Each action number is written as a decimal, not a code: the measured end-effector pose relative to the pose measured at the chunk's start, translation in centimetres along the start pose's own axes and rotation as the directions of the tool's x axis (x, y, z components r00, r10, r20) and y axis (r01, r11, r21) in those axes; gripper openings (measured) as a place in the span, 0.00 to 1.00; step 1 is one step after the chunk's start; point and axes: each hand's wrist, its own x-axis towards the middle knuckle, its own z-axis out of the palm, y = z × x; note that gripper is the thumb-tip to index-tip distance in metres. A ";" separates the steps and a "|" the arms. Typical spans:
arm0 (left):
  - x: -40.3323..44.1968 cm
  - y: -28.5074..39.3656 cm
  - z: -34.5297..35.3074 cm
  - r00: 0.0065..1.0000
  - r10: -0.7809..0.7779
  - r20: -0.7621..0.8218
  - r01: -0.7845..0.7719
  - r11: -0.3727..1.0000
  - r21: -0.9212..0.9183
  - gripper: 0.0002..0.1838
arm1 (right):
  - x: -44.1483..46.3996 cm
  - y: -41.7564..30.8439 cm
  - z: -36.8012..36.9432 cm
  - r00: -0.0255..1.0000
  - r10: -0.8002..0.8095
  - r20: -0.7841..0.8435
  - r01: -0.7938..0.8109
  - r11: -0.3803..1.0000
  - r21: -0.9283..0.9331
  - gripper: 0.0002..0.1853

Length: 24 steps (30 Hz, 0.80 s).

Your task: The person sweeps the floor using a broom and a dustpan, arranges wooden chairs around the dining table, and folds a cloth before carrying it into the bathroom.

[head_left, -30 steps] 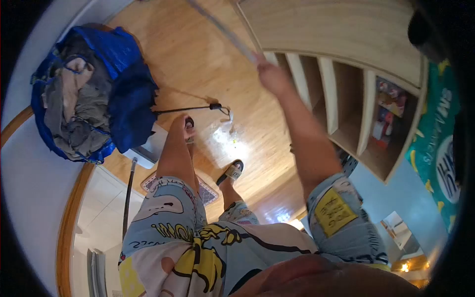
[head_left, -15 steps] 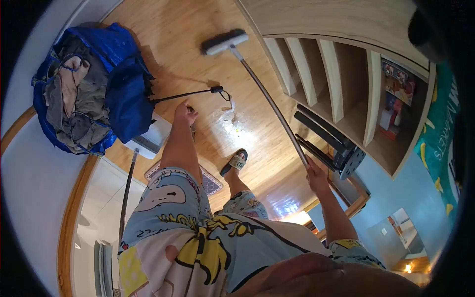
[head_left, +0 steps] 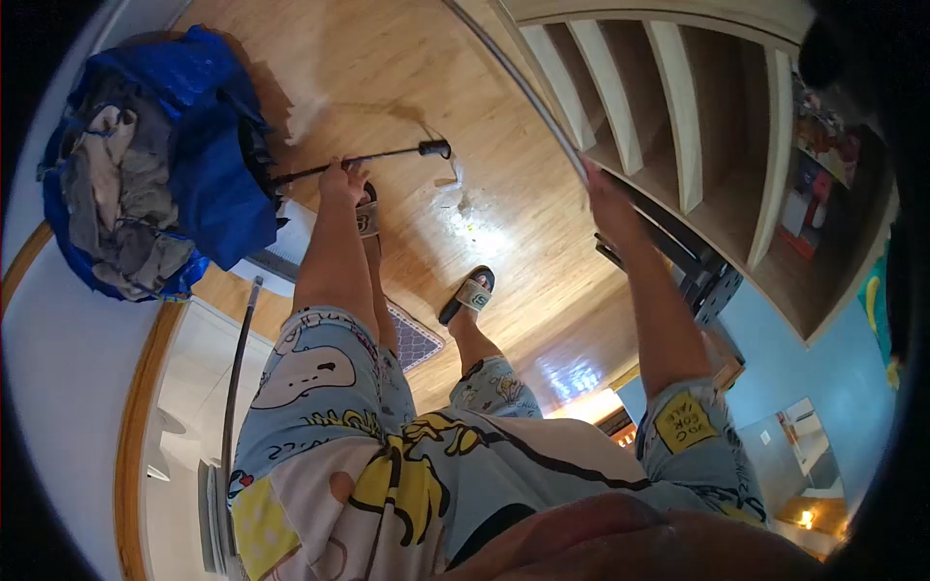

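My right hand [head_left: 610, 203] is closed around the long thin handle of a broom [head_left: 513, 73]; the broom's head lies beyond the top of the view. My left hand [head_left: 341, 181] is at a thin black rod [head_left: 387, 155] with a small loop at its end, and its fingers appear bent around the rod. The rod's other end runs to a big blue bag [head_left: 218, 184] stuffed with grey and beige cloth [head_left: 126, 194]. Small scraps of litter [head_left: 463, 208] lie on the wooden floor beyond my feet.
An open wooden shelf unit [head_left: 688, 116] stands at the right, with dark folded objects [head_left: 678, 252] beside it. At the left, a dark pole [head_left: 239, 378] leans near a doorway [head_left: 145, 416]. A patterned mat [head_left: 417, 339] lies near my sandalled feet [head_left: 470, 293].
My left hand has moved forward onto the black rod. My right hand has gone up and forward with the broom, whose head has left the view.
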 end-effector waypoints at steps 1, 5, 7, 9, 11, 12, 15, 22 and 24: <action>-1.5 0.5 0.2 1.000 0.015 0.004 -0.015 1.000 -0.005 0.13 | -3.7 2.4 1.1 0.999 -0.002 0.040 -0.001 0.998 0.068 0.23; -16.1 2.5 4.6 0.994 0.105 -0.018 -0.106 0.985 -0.133 0.12 | -18.2 5.9 1.7 0.976 0.158 0.148 -0.186 0.962 0.199 0.24; -21.8 4.6 5.1 0.958 0.279 0.066 -0.220 0.861 -0.458 0.11 | -21.9 5.1 -0.3 0.944 0.237 0.228 -0.275 0.949 0.154 0.24; -22.1 8.7 2.3 0.936 0.310 0.166 -0.170 0.812 -0.558 0.08 | -23.2 4.4 -1.5 0.913 0.280 0.298 -0.322 0.941 0.100 0.24; -24.4 13.7 0.9 0.922 0.285 0.264 -0.003 0.686 -0.728 0.06 | -23.1 6.3 -0.5 0.935 0.244 0.258 -0.303 0.927 0.220 0.24; -26.3 16.7 0.7 0.916 0.309 0.254 -0.024 0.676 -0.736 0.06 | -22.6 7.4 0.1 0.944 0.226 0.241 -0.278 0.937 0.211 0.25; -32.3 27.1 1.5 0.973 0.124 0.196 0.135 0.385 -0.913 0.06 | -23.9 0.2 -6.6 0.844 0.359 0.399 -0.482 0.834 0.268 0.24; -40.9 49.9 -3.9 0.909 0.377 0.180 -0.087 0.592 -0.801 0.15 | -25.5 -0.9 -12.1 0.996 -0.005 0.091 -0.005 0.993 0.114 0.21; -41.9 51.7 -3.9 0.868 0.440 0.231 -0.210 0.746 -0.632 0.16 | -25.2 -2.4 -14.0 0.990 -0.119 0.069 0.121 0.993 -0.017 0.22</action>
